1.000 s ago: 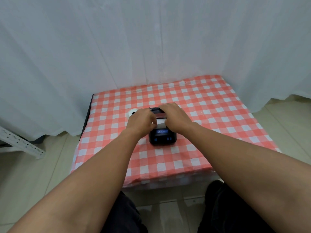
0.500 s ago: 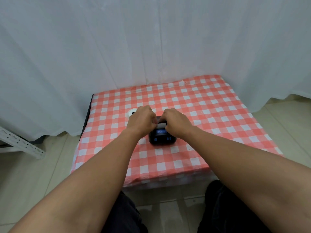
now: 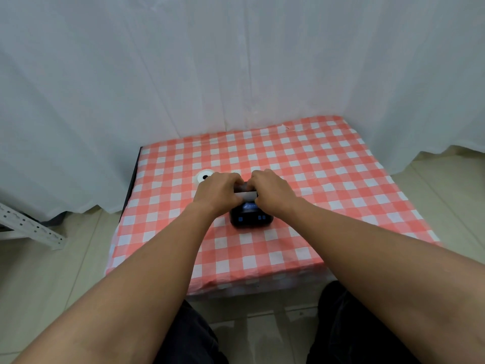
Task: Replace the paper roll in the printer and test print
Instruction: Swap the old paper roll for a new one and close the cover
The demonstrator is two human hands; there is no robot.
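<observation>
With a white paper strip pinched by both hands atop the small black printer, loading seems done, test printing pending.

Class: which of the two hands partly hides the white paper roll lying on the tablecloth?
The left hand; the roll peeks out behind its knuckles.

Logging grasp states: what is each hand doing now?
Left hand: closed on the printer and paper strip.
Right hand: closed on the same.
</observation>
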